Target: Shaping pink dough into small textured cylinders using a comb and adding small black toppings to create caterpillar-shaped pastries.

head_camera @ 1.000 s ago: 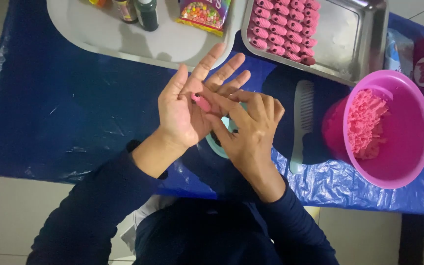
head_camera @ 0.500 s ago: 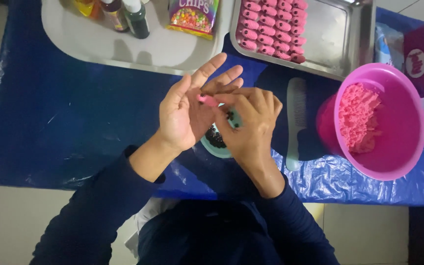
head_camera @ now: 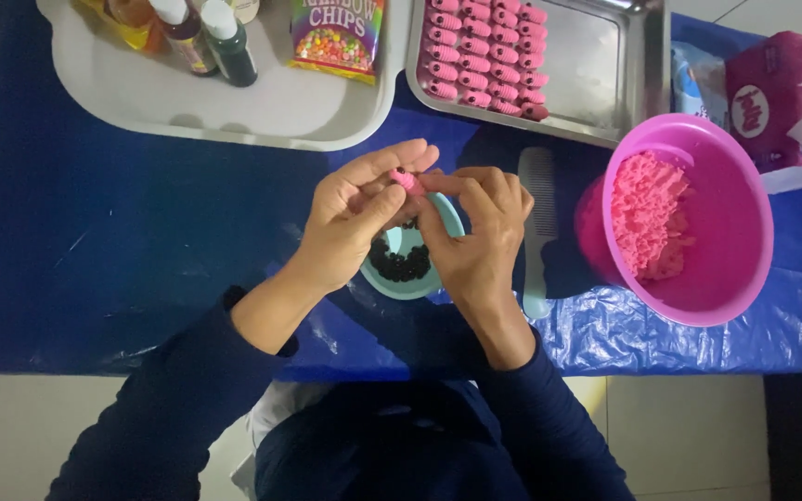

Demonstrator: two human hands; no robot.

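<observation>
Both hands up over the small teal bowl (head_camera: 438, 278) of dark bits, mid-desk. My left hand (head_camera: 350, 227) cups a small pink dough piece (head_camera: 407, 180) at its fingertips, fingers closed on it. My right hand (head_camera: 475, 237) meets it from 3 o'clock, thumb and forefinger pinched on the same piece. The piece sits between both hands, just above the bowl's 12 o'clock rim.

To do this well, I'd say: light pressure, steady the piece with the left, work it with the right tips only, don't squash it.

Metal tray (head_camera: 605, 56) of finished pink pieces at 1 o'clock, pink bowl (head_camera: 726, 213) of dough at 3, comb (head_camera: 538, 223) just beside my right hand, white tray (head_camera: 187, 102) with bottles at 11. Blue-covered desk (head_camera: 95, 232).
</observation>
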